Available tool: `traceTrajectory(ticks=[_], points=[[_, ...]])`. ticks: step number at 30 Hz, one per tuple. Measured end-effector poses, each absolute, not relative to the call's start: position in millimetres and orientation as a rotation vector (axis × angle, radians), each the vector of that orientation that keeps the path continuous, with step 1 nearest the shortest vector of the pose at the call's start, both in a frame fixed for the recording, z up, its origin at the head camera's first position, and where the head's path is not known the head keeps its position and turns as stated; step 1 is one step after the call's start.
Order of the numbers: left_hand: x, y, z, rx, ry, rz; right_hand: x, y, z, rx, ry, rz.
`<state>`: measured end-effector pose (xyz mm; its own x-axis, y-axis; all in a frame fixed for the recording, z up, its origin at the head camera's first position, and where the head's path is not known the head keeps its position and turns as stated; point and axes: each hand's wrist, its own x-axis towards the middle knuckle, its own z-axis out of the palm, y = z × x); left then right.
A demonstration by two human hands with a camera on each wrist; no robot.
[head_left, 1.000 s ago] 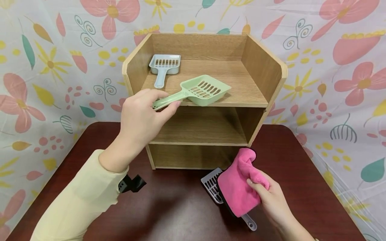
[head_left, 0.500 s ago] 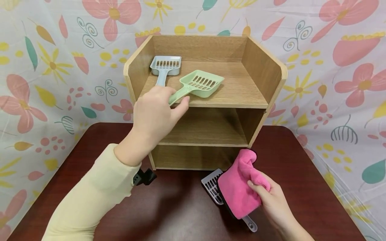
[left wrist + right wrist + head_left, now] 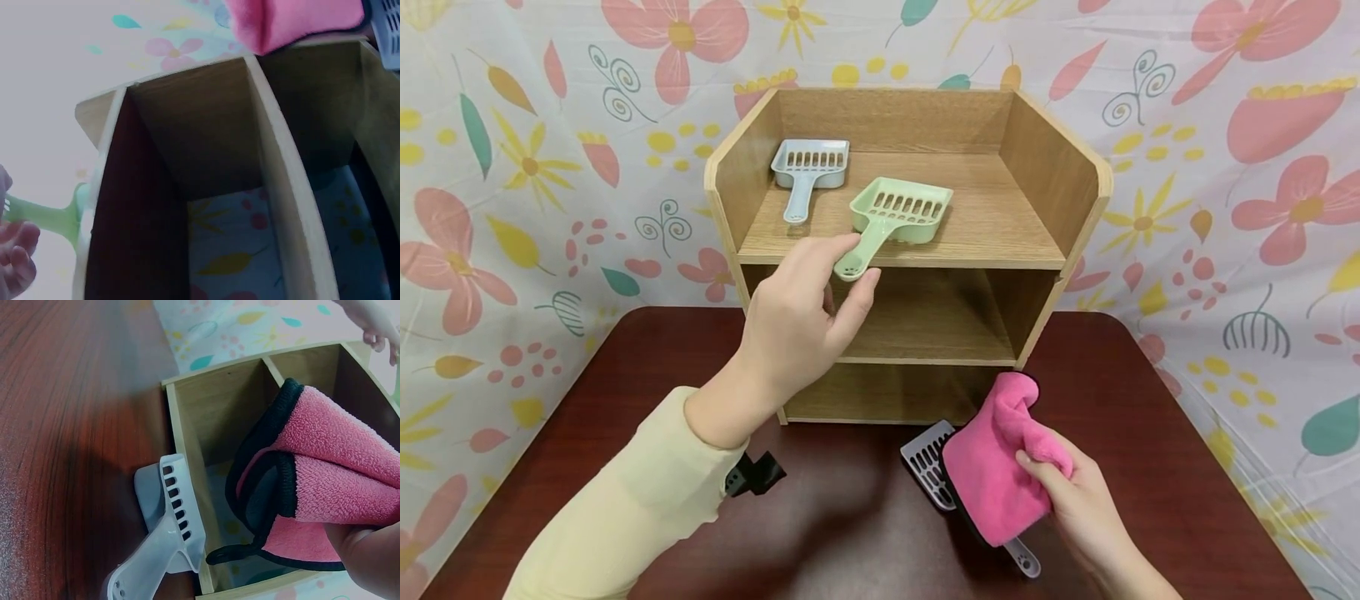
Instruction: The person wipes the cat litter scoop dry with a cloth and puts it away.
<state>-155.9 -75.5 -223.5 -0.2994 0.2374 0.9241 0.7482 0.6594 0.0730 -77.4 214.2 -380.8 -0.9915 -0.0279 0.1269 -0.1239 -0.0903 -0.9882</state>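
Note:
My left hand (image 3: 801, 312) pinches the handle end of a pale green slotted litter scoop (image 3: 898, 208) between thumb and fingers. Its basket sits on the top shelf near the front edge, the handle jutting out over that edge. In the left wrist view the green handle (image 3: 47, 217) shows by the fingertips. Further back on the same shelf lies a light blue litter scoop (image 3: 812, 167). My right hand (image 3: 1086, 500) grips a folded pink cloth (image 3: 996, 467) with black edging. Under the cloth a grey-purple litter scoop (image 3: 927, 458) lies on the table, partly hidden.
A wooden shelf unit (image 3: 895, 361) with raised sides and lower compartments stands on the dark red-brown table (image 3: 842, 533). Behind it hangs a flowered curtain (image 3: 1187, 208). The grey-purple scoop's basket lies close to the unit's front.
The green scoop has been set back onto the top shelf and turned so its handle points toward me. My left hand moved right and slightly down. The right hand with the cloth stayed nearly still.

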Motion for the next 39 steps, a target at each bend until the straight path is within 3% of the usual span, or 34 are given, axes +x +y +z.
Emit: traceTrajectory(ticks=[20, 39], points=[[-171, -68, -221, -0.973, -1.452, -0.453, -76, 214, -379, 0.218, -2.068, 2.286], [-199, -56, -222, -0.767, -1.636, -0.255, -74, 214, -378, 0.256, -2.009, 2.332]])
